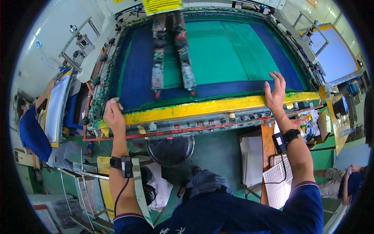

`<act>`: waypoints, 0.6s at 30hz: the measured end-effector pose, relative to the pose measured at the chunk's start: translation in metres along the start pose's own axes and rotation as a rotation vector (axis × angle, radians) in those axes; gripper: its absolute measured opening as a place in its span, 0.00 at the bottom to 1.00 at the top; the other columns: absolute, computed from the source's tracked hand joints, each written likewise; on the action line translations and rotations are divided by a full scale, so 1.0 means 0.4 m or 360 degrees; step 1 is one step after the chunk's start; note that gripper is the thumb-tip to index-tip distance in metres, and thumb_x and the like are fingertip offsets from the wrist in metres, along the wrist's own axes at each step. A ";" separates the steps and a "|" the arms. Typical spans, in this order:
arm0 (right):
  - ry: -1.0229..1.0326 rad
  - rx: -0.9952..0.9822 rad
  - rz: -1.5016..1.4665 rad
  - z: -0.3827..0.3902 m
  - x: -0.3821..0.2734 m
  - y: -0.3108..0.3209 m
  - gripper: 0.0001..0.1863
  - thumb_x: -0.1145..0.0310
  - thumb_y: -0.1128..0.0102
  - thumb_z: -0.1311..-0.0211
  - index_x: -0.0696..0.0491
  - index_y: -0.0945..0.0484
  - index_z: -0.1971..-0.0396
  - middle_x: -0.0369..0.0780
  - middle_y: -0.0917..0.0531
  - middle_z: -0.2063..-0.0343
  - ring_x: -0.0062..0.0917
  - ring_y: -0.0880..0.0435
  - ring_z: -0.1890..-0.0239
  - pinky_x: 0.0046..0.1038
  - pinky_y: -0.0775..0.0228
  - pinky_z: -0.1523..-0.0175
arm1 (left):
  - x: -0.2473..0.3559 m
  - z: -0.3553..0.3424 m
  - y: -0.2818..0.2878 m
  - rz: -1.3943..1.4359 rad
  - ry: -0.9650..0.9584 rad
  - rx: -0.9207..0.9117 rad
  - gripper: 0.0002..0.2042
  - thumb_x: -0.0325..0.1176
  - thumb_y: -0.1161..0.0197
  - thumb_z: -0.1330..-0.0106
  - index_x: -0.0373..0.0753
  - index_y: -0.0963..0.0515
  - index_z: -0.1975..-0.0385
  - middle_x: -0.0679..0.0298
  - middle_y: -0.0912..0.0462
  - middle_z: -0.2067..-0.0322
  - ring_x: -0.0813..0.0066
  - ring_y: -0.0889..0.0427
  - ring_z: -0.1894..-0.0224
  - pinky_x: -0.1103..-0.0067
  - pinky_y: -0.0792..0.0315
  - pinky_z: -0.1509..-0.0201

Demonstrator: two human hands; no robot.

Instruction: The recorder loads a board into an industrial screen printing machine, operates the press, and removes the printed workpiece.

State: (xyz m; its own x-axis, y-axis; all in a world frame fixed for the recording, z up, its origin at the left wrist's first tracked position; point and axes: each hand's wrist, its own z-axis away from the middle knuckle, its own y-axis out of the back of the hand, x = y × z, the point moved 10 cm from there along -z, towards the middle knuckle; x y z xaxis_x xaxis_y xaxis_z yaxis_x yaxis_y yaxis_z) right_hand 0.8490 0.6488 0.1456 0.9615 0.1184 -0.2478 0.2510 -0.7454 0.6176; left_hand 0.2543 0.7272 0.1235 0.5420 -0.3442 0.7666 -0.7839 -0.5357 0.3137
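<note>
My left hand [114, 113] has its fingers curled at the near left corner of a large screen-printing frame with a yellow front bar [194, 109]. My right hand [276, 93] lies over the bar's right part, fingers spread and bent slightly. Inside the frame is a teal and dark-blue screen [230, 58]. Two long ink-stained arms [184, 58] with red-tipped ends hang over its left half from a yellow-topped part [163, 5] of the press.
A co-worker [35, 134] bends over another frame [58, 107] at left; another person [350, 183] stands at lower right. A dark round stool [170, 150] is under the press. Beside it are stacked boards [251, 156], white racks [278, 183] and a metal trolley [83, 179].
</note>
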 end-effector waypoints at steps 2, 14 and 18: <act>0.0000 0.0005 0.0009 0.000 0.000 0.001 0.19 0.68 0.42 0.40 0.55 0.26 0.49 0.49 0.28 0.47 0.46 0.31 0.43 0.42 0.39 0.38 | -0.002 -0.001 -0.002 0.0011 0.0005 0.0008 0.15 0.35 0.51 0.25 0.30 0.22 0.67 0.65 0.27 0.80 0.81 0.31 0.77 0.81 0.37 0.71; 0.0003 -0.0016 -0.0021 0.001 -0.001 -0.001 0.18 0.69 0.41 0.41 0.56 0.26 0.50 0.48 0.27 0.48 0.45 0.30 0.44 0.40 0.38 0.38 | -0.002 0.004 0.004 -0.0018 0.0001 0.0000 0.14 0.34 0.51 0.26 0.30 0.24 0.65 0.65 0.27 0.80 0.82 0.34 0.78 0.81 0.39 0.72; 0.0008 0.0003 0.0004 0.004 0.007 0.006 0.18 0.69 0.40 0.41 0.56 0.26 0.51 0.49 0.27 0.48 0.46 0.30 0.44 0.41 0.38 0.39 | 0.003 0.001 -0.002 -0.0012 0.0041 -0.0014 0.14 0.34 0.52 0.26 0.31 0.25 0.67 0.65 0.28 0.81 0.80 0.33 0.78 0.80 0.38 0.72</act>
State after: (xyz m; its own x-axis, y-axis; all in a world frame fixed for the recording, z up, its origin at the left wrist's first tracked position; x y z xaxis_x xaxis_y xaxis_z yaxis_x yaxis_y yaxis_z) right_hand 0.8523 0.6464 0.1453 0.9628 0.1197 -0.2422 0.2480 -0.7471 0.6167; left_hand 0.2557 0.7270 0.1237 0.5400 -0.3200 0.7785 -0.7825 -0.5315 0.3243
